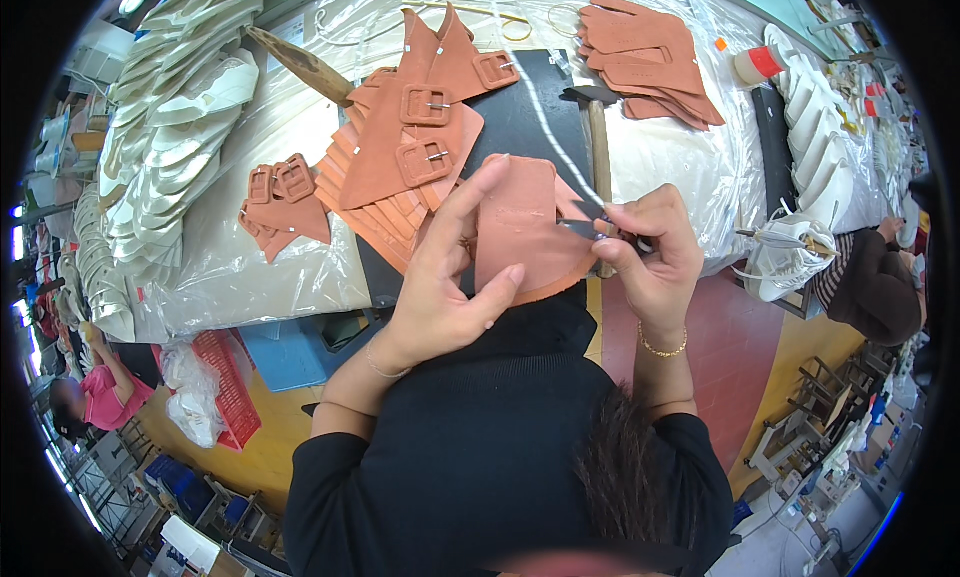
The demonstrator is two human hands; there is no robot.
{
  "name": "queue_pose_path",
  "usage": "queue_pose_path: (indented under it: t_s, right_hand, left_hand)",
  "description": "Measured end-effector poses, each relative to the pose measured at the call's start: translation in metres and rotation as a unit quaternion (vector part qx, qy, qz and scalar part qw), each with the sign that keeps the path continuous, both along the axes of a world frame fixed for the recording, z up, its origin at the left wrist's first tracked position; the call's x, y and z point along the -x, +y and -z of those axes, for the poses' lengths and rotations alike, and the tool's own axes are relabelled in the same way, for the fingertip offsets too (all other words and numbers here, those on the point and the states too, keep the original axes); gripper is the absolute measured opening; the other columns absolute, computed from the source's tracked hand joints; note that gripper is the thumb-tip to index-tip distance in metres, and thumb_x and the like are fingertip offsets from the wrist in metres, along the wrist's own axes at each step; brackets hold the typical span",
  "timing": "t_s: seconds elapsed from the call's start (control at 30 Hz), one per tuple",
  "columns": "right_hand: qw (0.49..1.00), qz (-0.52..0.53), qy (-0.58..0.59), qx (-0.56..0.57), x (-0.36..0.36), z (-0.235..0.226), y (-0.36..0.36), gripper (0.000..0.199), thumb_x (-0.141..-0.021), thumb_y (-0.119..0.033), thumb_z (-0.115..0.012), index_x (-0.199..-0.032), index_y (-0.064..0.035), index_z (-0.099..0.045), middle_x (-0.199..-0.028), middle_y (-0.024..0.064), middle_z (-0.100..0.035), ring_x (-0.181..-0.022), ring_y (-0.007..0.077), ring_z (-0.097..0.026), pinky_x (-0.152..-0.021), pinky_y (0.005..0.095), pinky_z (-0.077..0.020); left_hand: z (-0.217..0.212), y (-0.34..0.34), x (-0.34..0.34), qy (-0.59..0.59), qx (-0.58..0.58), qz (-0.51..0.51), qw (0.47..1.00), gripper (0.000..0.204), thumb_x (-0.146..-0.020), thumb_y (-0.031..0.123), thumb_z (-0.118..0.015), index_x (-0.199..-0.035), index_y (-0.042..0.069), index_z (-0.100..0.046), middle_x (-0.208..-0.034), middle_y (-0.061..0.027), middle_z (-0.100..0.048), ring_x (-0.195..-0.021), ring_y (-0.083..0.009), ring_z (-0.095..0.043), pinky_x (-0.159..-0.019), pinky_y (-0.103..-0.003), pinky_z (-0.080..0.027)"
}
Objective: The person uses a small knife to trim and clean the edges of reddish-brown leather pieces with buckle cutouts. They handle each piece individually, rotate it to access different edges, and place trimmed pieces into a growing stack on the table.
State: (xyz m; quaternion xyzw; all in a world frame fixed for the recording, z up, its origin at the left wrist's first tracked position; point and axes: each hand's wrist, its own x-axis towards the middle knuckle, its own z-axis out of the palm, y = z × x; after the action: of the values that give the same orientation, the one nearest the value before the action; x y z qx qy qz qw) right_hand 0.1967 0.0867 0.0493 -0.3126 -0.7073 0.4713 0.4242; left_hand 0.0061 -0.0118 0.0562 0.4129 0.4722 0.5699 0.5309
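Observation:
My left hand (450, 277) holds a rounded piece of terracotta suede (525, 227) by its left edge, thumb under it and index finger stretched along its top. My right hand (650, 247) pinches a small dark metal tool (590, 229) whose tip touches the right side of that piece. Both hands are over the front edge of a black work mat (530, 117). Just beyond lies a pile of suede straps with matching covered buckles (410, 147).
A hammer (598, 127) lies on the mat behind my right hand. More suede pieces (645, 57) are stacked at the back right, buckled bits (282, 197) at the left. White shoe soles (170, 127) pile up on the left and right. Another person (875, 282) sits at right.

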Motion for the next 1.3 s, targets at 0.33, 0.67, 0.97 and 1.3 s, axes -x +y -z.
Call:
queue_pose_path:
  t_s: [0.33, 0.67, 0.97, 1.3]
  right_hand:
    - [0.989, -0.044, -0.101, -0.094, 0.000, -0.002, 0.002, 0.022, -0.070, -0.003, -0.080, -0.089, -0.0008, -0.069, -0.083, 0.0092, -0.063, -0.074, 0.0174, -0.063, -0.065, 0.0258, -0.0507]
    - [0.993, -0.027, -0.085, -0.084, 0.002, -0.004, 0.000, 0.019, -0.069, 0.000, -0.080, -0.086, 0.0000, -0.070, -0.077, 0.0081, -0.061, -0.074, 0.0182, -0.066, -0.064, 0.0283, -0.0530]
    - [0.989, 0.000, -0.101, -0.104, 0.003, -0.004, -0.006, 0.020, -0.070, -0.003, -0.080, -0.086, -0.0005, -0.068, -0.081, 0.0089, -0.063, -0.072, 0.0170, -0.062, -0.063, 0.0258, -0.0487]
    - [0.993, 0.072, 0.077, 0.048, 0.003, 0.017, -0.006, 0.035, -0.077, -0.013, -0.080, -0.106, -0.0008, -0.063, -0.087, 0.0023, -0.052, -0.070, 0.0089, -0.052, -0.058, 0.0212, -0.0439]
  left_hand:
    - [-0.002, 0.001, 0.005, 0.026, -0.020, 0.019, 0.999, 0.069, -0.081, -0.006, -0.053, -0.145, -0.003, -0.028, -0.149, -0.0162, -0.034, -0.138, -0.0248, -0.034, -0.112, -0.035, -0.027]
    - [0.001, 0.000, 0.005, 0.096, -0.060, 0.027, 0.993, 0.070, -0.080, -0.004, -0.055, -0.145, 0.000, -0.028, -0.146, -0.0146, -0.036, -0.133, -0.0230, -0.040, -0.108, -0.034, -0.033]
    - [0.004, 0.001, 0.000, 0.115, -0.095, 0.008, 0.989, 0.068, -0.081, -0.006, -0.056, -0.145, -0.003, -0.030, -0.147, -0.0189, -0.037, -0.132, -0.0260, -0.043, -0.105, -0.034, -0.038]
    - [-0.002, 0.001, 0.001, -0.005, -0.023, -0.015, 1.000, 0.066, -0.084, -0.003, -0.059, -0.144, 0.000, -0.030, -0.140, -0.0161, -0.043, -0.128, -0.0231, -0.047, -0.105, -0.034, -0.036]
